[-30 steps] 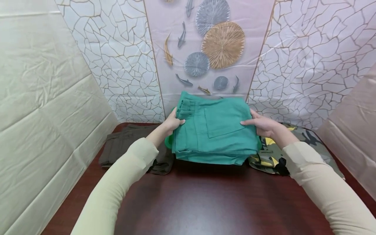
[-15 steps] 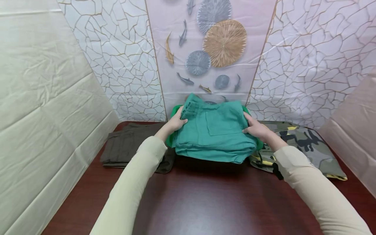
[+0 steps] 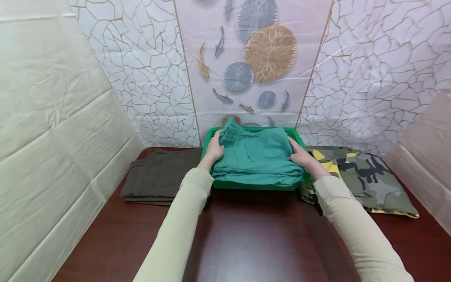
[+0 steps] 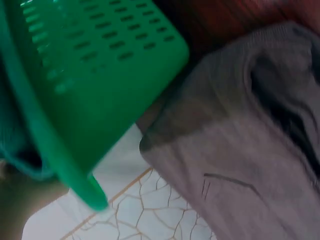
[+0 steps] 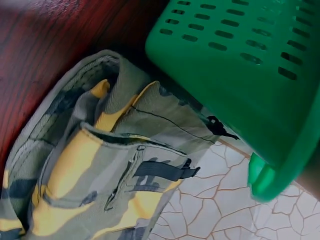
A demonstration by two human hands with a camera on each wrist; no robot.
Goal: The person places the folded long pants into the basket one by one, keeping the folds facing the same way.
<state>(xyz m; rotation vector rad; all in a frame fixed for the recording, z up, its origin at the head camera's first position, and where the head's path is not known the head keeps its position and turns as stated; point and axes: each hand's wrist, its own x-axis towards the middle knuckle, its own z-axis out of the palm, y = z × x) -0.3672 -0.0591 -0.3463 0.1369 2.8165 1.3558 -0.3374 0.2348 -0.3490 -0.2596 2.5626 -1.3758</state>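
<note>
Folded green trousers (image 3: 255, 152) sit at the opening of a green plastic basket (image 3: 253, 187), in the middle of the head view. My left hand (image 3: 213, 149) grips their left edge near the gathered waistband, inside the basket's rim. At the opposite edge my right hand (image 3: 302, 156) holds the cloth, thumb on top. Fingers under the fabric are hidden. The left wrist view shows the basket's slotted wall (image 4: 115, 85) above folded brown trousers (image 4: 215, 135). In the right wrist view, the basket stands beside camouflage trousers (image 5: 125, 165).
Folded brown trousers lie left of the basket and yellow-grey camouflage trousers right of it, on a dark red wooden table (image 3: 260, 235). A patterned cloth backdrop (image 3: 267, 55) rises close behind. Pale cloth walls (image 3: 63, 129) flank both sides.
Both hands have lowered the green trousers into the basket's opening and drawn slightly closer together. More of the basket's rim and front now shows.
</note>
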